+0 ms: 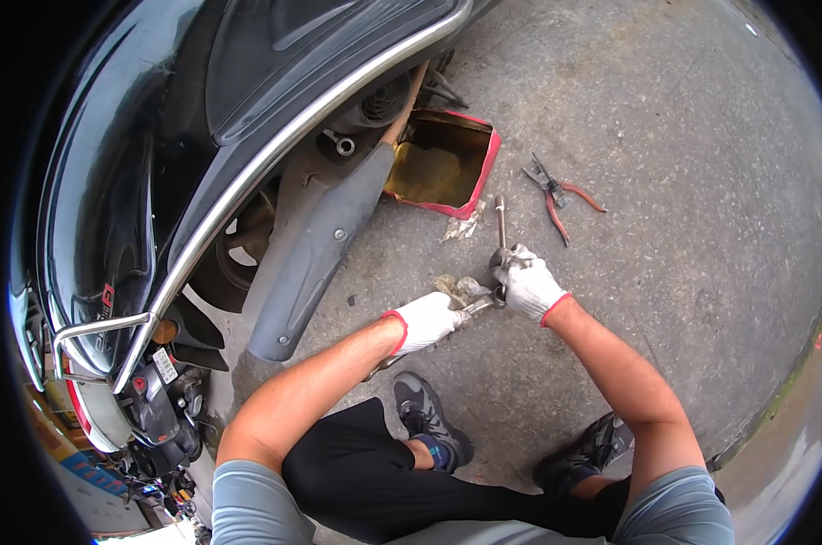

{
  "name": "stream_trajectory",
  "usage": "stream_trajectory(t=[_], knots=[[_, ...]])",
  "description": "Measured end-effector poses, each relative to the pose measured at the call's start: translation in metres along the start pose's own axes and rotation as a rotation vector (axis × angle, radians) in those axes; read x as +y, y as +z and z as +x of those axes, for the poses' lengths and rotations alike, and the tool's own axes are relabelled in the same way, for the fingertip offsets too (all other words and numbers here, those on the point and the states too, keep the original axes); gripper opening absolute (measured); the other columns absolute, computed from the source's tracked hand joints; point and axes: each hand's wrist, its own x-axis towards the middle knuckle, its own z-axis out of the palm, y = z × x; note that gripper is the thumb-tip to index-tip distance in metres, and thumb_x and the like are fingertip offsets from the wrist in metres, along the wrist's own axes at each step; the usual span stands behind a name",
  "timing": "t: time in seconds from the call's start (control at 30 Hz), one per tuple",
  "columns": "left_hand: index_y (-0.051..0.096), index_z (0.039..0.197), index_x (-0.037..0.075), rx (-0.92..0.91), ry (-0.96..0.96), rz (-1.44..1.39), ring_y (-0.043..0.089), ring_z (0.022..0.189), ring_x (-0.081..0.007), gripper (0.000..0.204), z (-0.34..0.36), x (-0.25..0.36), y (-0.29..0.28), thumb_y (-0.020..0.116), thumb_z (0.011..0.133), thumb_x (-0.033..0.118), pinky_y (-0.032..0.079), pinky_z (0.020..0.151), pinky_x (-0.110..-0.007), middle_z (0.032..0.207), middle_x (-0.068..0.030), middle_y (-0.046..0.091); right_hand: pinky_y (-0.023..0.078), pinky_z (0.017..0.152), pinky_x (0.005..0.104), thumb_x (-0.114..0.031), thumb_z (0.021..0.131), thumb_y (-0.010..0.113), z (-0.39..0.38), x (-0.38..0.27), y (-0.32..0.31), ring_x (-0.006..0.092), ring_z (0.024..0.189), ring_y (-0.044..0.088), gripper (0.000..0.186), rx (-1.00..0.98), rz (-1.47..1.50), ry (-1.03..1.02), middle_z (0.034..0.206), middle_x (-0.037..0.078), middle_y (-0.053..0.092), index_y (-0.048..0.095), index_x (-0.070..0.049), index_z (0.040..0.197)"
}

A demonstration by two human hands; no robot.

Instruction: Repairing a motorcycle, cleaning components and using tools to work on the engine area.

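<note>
My left hand, in a white glove with a red cuff, is closed around a metal wrench. The wrench's ring end comes close to my right hand, and a crumpled, oil-stained scrap shows beside my left fingers. My right hand, gloved the same way, is closed on a socket wrench whose long metal shaft points away from me. My right fingertips and the tool's lower end are partly hidden. Whether the two tools touch, I cannot tell.
A dark scooter with a grey exhaust cover stands at the left. By it sits a cut-open red tin holding dark oil. Red-handled pliers and a dirty crumpled scrap lie on the concrete floor.
</note>
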Motion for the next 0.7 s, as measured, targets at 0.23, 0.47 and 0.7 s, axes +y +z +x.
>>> stream_trajectory(t=[0.23, 0.47, 0.7], knots=[[0.062, 0.092, 0.000, 0.008, 0.069, 0.026, 0.049, 0.059, -0.0128, 0.032, 0.004, 0.012, 0.010, 0.049, 0.094, 0.029, 0.041, 0.056, -0.031, 0.067, -0.0028, 0.053, 0.051, 0.076, 0.0369, -0.021, 0.088, 0.062, -0.019, -0.025, 0.013, 0.0265, 0.083, 0.065, 0.032, 0.380, 0.861, 0.823, 0.101, 0.016, 0.064, 0.056, -0.002, 0.113], [0.057, 0.106, -0.002, 0.088, 0.134, 0.111, 0.055, 0.063, -0.0149, 0.038, -0.018, 0.023, 0.000, 0.052, 0.094, 0.033, 0.046, 0.060, -0.034, 0.073, -0.0067, 0.058, 0.049, 0.063, 0.0265, -0.016, 0.091, 0.058, -0.008, -0.048, -0.032, 0.0119, 0.072, 0.060, 0.024, 0.304, 1.412, 0.725, 0.082, 0.006, 0.063, 0.058, 0.003, 0.106], [0.051, 0.121, -0.003, 0.087, 0.116, 0.224, 0.055, 0.061, -0.0140, 0.043, -0.043, 0.019, -0.020, 0.058, 0.091, 0.027, 0.048, 0.059, -0.031, 0.072, -0.0083, 0.058, 0.044, 0.058, 0.0255, -0.031, 0.092, 0.060, 0.040, -0.041, -0.081, 0.0094, 0.065, 0.055, 0.033, 0.355, 1.256, 0.644, 0.074, 0.003, 0.060, 0.062, 0.001, 0.101]])
